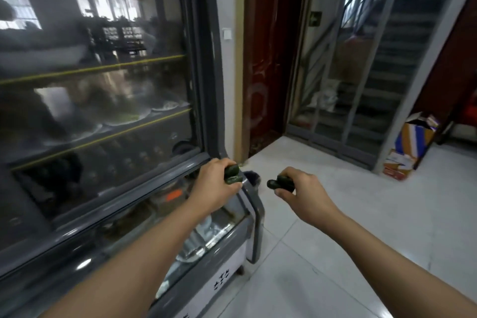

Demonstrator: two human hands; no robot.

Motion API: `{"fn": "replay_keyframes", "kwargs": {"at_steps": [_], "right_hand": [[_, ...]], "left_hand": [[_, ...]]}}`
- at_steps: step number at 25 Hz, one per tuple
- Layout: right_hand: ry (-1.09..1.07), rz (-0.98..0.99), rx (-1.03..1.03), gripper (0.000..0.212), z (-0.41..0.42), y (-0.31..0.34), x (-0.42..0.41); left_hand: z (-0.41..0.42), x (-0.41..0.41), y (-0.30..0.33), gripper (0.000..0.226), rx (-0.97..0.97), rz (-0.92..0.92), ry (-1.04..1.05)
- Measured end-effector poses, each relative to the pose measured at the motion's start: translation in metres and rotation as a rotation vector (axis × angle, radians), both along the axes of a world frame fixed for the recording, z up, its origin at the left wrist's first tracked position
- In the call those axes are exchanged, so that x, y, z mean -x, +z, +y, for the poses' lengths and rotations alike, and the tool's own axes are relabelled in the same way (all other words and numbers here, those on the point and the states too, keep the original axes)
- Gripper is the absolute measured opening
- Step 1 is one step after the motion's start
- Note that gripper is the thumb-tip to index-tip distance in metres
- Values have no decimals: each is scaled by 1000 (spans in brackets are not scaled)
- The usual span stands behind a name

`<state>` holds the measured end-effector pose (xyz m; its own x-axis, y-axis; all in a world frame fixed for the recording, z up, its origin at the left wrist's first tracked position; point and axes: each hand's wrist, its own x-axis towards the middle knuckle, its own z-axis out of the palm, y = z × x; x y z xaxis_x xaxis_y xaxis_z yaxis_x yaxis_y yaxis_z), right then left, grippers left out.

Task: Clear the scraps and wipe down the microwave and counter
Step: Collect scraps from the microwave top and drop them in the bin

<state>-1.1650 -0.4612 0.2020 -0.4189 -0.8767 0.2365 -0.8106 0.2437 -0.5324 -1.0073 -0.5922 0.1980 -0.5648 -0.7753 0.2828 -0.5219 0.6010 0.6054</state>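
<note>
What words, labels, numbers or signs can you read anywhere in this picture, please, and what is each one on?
No text reads clearly.
Green sign on the wall by the stairs: a pale arrow-like mark, no legible words.
Cardboard boxes on the floor at right: coloured print, too blurred to read.
Black marks on the display fridge's white base panel: a pattern or characters, cannot tell which.
Orange tag behind the lower glass: blurred.

left grip point(218, 181) curled, right grip point(300, 187) — curled
</note>
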Motion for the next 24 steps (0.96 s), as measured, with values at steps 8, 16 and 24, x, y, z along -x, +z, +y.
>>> {"fn": "replay_keyframes", "kwargs": {"at_steps": [8,16,24], "right_hand": [[-144,-56,24,20,-38,-8,143],[-97,-33,-17,23,-88,-20,344],[-62,-63,-31,19,-148,-24,501]], "left_hand": [[-54,161,-5,42,18,-43,-127],[-95,360,-19,40,-5,-26,-80],[-156,501,-25,36,-43,-69,-40]]}}
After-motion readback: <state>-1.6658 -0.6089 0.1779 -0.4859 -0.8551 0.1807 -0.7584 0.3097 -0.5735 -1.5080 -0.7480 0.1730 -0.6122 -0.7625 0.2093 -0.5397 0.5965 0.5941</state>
